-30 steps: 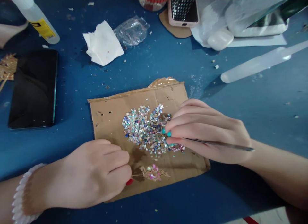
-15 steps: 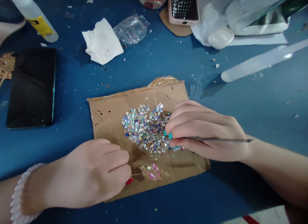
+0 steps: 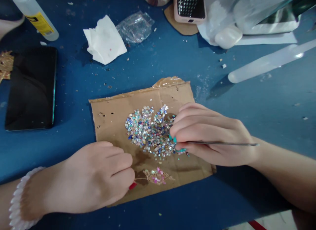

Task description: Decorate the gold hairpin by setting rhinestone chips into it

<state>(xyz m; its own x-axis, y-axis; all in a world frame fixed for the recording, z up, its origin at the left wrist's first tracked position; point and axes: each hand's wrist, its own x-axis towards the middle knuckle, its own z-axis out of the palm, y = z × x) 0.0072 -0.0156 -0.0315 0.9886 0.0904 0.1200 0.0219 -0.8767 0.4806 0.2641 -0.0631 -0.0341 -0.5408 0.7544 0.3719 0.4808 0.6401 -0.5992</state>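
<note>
My left hand point(image 3: 96, 177) is closed on the thin stem of a gold wire ornament point(image 3: 158, 176), which lies over the front of a piece of cardboard point(image 3: 116, 113). Pink and pearly chips sit on the ornament's wire loops. My right hand point(image 3: 209, 134) pinches a slim dark metal tool point(image 3: 222, 143); its rear end points right toward my wrist. Fingertips and the tool's working end are at the right side of a pile of small shiny shell-like chips point(image 3: 148, 129) on the cardboard. The tool's tip is hidden, so I cannot tell whether it touches a chip.
A black tablet or phone point(image 3: 31, 88) lies at left, below a bottle with a yellow label point(image 3: 41, 22). Crumpled white paper point(image 3: 105, 42) and clear plastic wrap point(image 3: 137, 27) lie behind the cardboard. A pink-cased phone point(image 3: 190, 7) and a translucent tube point(image 3: 261, 67) are at right.
The view has shifted very slightly. Both hands keep nearly the same place and grip; the right fingertips have moved a touch at the edge of the pile.
</note>
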